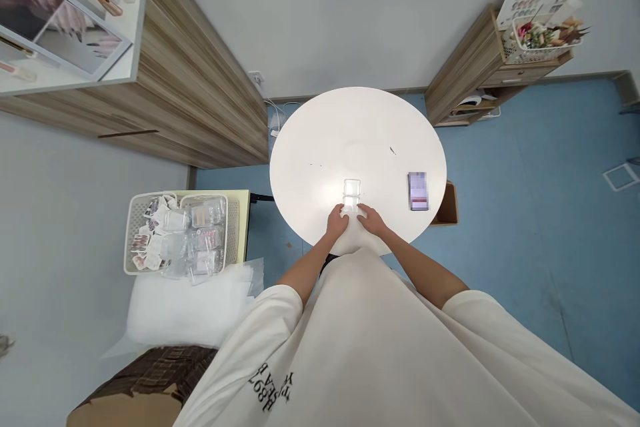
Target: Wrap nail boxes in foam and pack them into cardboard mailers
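Observation:
On the white round table, near its front edge, lies a clear plastic case (352, 188), opened out flat in two halves. My left hand (337, 221) grips the lower left corner of the case with fingers curled. At the lower right corner, my right hand (371, 220) holds the same case, its thumb and fingers closed around the edge. Whatever is inside the clear case is too small to make out. A phone (418, 191) with a lit screen rests to the right of my right hand.
The white table (357, 120) carries a few dark marks. At left, white baskets (131, 233) hold cards and clear packages beside a stack of white sheets (185, 307). A wooden cabinet (210, 80) stands back left; a shelf unit (475, 60) with a flower basket (545, 47) stands back right.

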Demonstrator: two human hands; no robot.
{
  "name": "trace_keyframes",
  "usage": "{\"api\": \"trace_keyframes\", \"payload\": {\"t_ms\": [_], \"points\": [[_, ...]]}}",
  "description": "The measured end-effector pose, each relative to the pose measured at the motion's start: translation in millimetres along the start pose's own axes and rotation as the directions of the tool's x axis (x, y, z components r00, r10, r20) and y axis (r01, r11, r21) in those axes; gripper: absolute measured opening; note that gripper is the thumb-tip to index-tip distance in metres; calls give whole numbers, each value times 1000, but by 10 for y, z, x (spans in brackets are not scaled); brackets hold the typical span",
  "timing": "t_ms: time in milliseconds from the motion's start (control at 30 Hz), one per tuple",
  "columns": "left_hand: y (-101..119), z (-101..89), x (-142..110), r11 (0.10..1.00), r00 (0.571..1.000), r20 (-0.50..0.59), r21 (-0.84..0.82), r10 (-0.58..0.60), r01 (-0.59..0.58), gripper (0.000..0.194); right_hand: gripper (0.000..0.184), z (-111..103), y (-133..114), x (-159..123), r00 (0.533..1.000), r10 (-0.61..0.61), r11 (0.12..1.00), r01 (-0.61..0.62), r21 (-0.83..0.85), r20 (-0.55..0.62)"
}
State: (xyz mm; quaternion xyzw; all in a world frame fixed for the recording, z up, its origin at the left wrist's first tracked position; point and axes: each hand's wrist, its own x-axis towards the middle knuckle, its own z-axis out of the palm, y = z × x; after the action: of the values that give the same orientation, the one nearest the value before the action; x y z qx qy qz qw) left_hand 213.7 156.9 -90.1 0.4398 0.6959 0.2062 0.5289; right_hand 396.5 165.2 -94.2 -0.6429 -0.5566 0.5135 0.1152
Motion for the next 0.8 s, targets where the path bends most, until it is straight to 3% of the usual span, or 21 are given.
{"api": "trace_keyframes", "payload": {"t_ms": [167, 367, 533, 800], "points": [[26, -69, 39, 1000, 1000, -4, 28, 12, -12, 48, 60, 8, -120, 100, 998, -25, 999, 28, -42, 55], [-23, -138, 37, 998, 1000, -9, 55, 16, -16, 46, 59, -9, -84, 97, 997, -27, 998, 31, -62, 66], [30, -207, -14, 1000, 998, -65, 26, 11, -10, 47, 54, -159, -72, 51, 1000, 3, 997, -2, -76, 8], [186, -311, -253, 999, 981, -192, -7, 36, -38, 45, 46, -400, -270, 116, 995, -93, 994, 92, -50, -21]]}}
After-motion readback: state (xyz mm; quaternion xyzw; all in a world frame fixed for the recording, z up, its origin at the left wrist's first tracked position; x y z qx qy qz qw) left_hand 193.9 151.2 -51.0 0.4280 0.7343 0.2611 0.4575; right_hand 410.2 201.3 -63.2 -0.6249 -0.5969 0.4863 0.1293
